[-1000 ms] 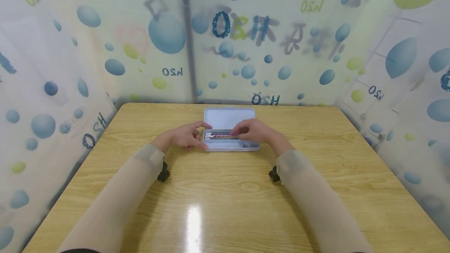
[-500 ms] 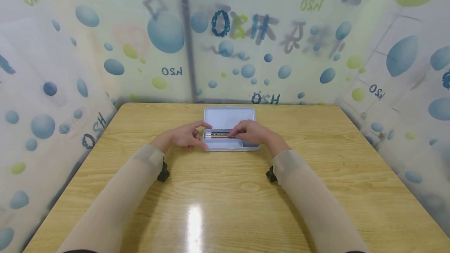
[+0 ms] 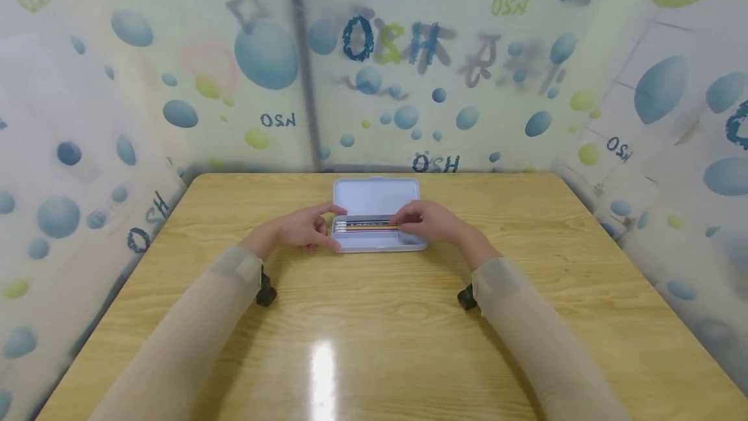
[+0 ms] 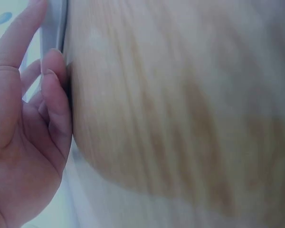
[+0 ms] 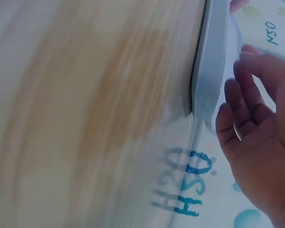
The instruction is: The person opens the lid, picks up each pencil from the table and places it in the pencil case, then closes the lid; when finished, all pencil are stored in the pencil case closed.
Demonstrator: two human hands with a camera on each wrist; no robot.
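A pale blue pencil case (image 3: 380, 245) lies on the table with its lid (image 3: 376, 195) raised at the back. Several pencils (image 3: 365, 227) lie side by side in its rear compartment, clear-looking ends to the left. My left hand (image 3: 300, 227) holds the case's left end, thumb at the front corner and index finger at the back edge; its other fingers curl beside the case. My right hand (image 3: 429, 221) reaches in over the right side, thumb and fingertips bunched at the pencils' right ends. Whether it pinches a pencil, I cannot tell.
The wooden table (image 3: 374, 317) carries the case near its far edge. A printed curtain (image 3: 374, 83) with blue and green spots stands behind and at both sides. A small compartment at the case's front right (image 3: 411, 239) is partly under my right hand.
The right hand has shifted rightward along the pencils, uncovering more of them. A pink-patterned pencil seen earlier no longer shows; a yellow one does. The left hand keeps its hold; the head view shifted slightly.
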